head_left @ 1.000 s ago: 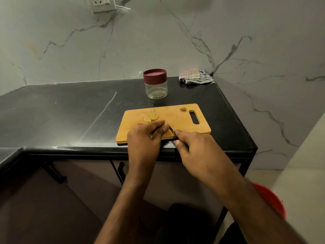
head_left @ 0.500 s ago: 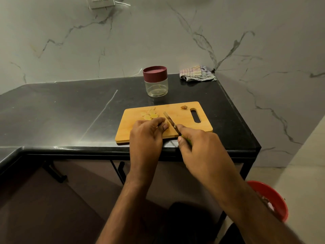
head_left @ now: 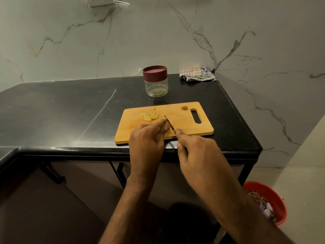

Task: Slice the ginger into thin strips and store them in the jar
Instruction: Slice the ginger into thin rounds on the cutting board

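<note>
A wooden cutting board (head_left: 182,120) lies on the black counter. My left hand (head_left: 147,140) curls over a piece of ginger (head_left: 168,129) at the board's near edge, fingertips pinching it; most of the piece is hidden. My right hand (head_left: 197,152) grips a knife (head_left: 169,123), whose blade stands against the ginger right beside my left fingertips. Several pale ginger slices (head_left: 149,115) lie on the board's far left part. A small ginger end (head_left: 184,107) sits near the handle slot. The clear jar (head_left: 155,81), its maroon lid on, stands behind the board.
A folded checked cloth (head_left: 197,74) lies at the counter's back right corner by the marble wall. A red bin (head_left: 267,201) with scraps stands on the floor at the right. The counter edge (head_left: 88,150) runs just below the board.
The knife blade has shifted slightly at the ginger, its tip now pointing further up the board. My left hand stays on the ginger. The view has tilted a little.
</note>
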